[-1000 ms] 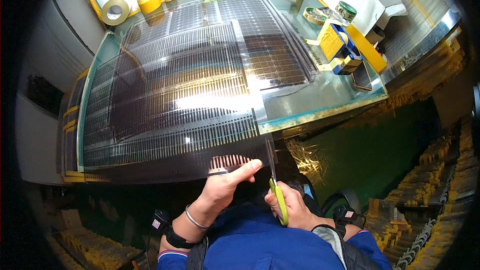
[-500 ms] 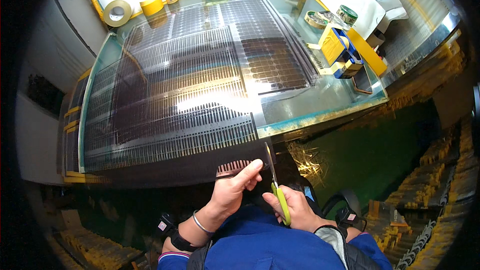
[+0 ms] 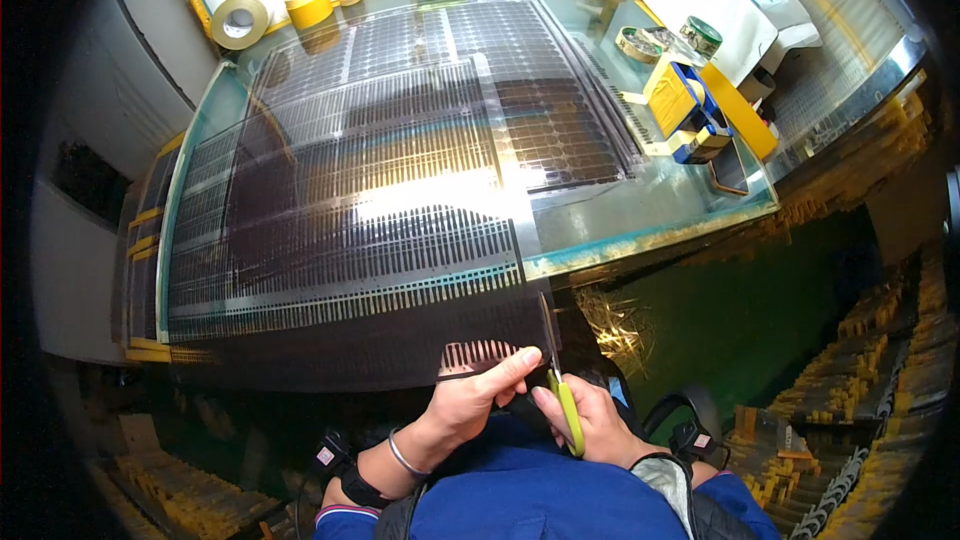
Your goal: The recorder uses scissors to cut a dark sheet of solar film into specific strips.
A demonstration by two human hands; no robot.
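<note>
**A:** Holding the sheet's near corner like that is right. Your left hand (image 3: 478, 402) has thumb and fingers pressed together on the comb-toothed tab (image 3: 478, 356), which hangs off the near edge of the big slotted metal sheet (image 3: 340, 240), the edge that overhangs the glass table (image 3: 640, 230) toward you.

**B:** And the other hand?

**A:** Your right hand (image 3: 590, 422) is clenched round the yellow-green handles of the scissors (image 3: 556, 380), just right of the tab. The blades point away from you, up along the sheet's right border strip. Whether they are parted or shut on the metal I cannot tell; they look too thin and dark against it.

**B:** So how do you cut cleanly here?

**A:** I would say keep the tab pulled lightly taut toward you, so the thin metal does not buckle under the blades. Feed it deep into the blades, not to their tips, and follow the border strip in short bites. Your left thumb sits very near the blades, so I would slide it further left along the sheet's near edge.

**B:** Anything beyond the sheet to mind?

**A:** No. The tape rolls (image 3: 238, 20) lie past the sheet's far left corner and the yellow-and-blue box (image 3: 680, 105) off its right side, both well apart from your hands
</note>
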